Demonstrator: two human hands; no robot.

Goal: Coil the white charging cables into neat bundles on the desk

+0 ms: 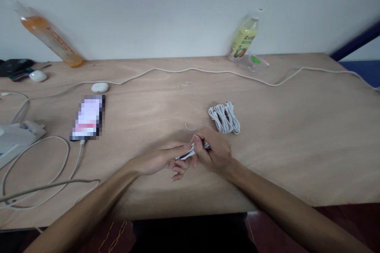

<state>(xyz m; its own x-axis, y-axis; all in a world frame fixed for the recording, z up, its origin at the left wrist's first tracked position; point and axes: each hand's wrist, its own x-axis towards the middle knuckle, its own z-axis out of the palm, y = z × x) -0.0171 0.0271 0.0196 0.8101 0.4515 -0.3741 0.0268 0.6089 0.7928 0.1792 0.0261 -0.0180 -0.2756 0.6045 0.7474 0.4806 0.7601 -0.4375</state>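
Note:
Near the front middle of the table, my left hand (162, 158) and my right hand (213, 150) meet around a folded white cable (190, 153). The thumb and fingers of my left hand pinch its left end. My right hand wraps around the other end and hides much of it. Just beyond my right hand lie several coiled white cables (225, 118), side by side on the table. A short curved piece of white string (190, 126) lies right above my hands. Farther back is another thin white scrap (184, 84).
A long white cord (190, 69) runs across the back of the table (297, 134). An orange drink bottle (50, 39) and a yellow-green bottle (245, 38) stand against the wall. At left are a phone (88, 118) with a charging cable (77, 160), and a white earbud case (100, 87).

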